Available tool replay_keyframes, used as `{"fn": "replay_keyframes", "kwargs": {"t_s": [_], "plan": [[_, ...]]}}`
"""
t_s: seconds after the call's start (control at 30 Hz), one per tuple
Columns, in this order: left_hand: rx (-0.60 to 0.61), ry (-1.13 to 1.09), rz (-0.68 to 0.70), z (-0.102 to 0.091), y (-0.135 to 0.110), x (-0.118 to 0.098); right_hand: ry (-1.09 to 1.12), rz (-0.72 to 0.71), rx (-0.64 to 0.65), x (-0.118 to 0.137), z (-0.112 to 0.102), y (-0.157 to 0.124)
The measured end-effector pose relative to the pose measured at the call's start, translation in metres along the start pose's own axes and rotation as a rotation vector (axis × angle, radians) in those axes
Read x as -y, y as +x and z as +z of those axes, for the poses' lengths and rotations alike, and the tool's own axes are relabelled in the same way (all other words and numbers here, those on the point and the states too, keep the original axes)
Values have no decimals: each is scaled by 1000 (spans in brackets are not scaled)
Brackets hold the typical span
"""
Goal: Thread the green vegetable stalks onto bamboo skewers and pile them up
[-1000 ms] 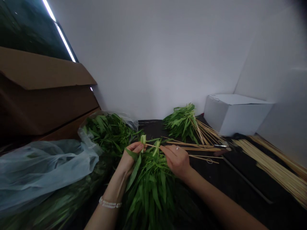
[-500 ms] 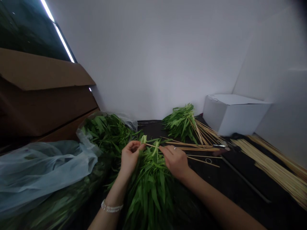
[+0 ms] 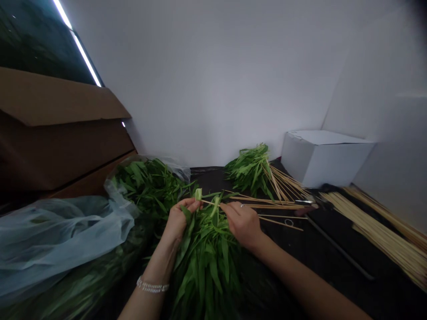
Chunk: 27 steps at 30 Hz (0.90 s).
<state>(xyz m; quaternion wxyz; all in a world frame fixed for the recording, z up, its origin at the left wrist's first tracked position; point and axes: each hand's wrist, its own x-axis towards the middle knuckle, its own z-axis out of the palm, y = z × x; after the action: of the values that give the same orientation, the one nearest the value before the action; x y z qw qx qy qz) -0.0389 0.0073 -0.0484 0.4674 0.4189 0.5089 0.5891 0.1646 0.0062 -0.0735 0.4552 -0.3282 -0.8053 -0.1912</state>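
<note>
A bunch of long green leafy stems lies between my forearms on the black table. My left hand is closed, pinching a pale green stem end at the top of the bunch. My right hand, a ring on one finger, is closed on a thin bamboo skewer whose tip runs through the stems toward my left fingers. A bead bracelet sits on my left wrist.
A clear plastic bag of more greens lies at the left under brown cardboard boxes. Skewered greens lie behind. Loose skewers, a white box and scissors are at the right.
Both hands stay at the top of the bunch. My left fingers have shifted slightly on the stem and leaves now drape over the left hand again.
</note>
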Motion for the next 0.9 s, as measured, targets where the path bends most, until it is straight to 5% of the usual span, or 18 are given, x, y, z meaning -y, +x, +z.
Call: {"fn": "replay_keyframes", "kwargs": {"t_s": [0.67,0.9], "plan": [[103,-64,-102,13,-9,6,52,16,39,9,10,-8],[174,71,55,13,-8,2,79,16,38,4,11,-7]]}}
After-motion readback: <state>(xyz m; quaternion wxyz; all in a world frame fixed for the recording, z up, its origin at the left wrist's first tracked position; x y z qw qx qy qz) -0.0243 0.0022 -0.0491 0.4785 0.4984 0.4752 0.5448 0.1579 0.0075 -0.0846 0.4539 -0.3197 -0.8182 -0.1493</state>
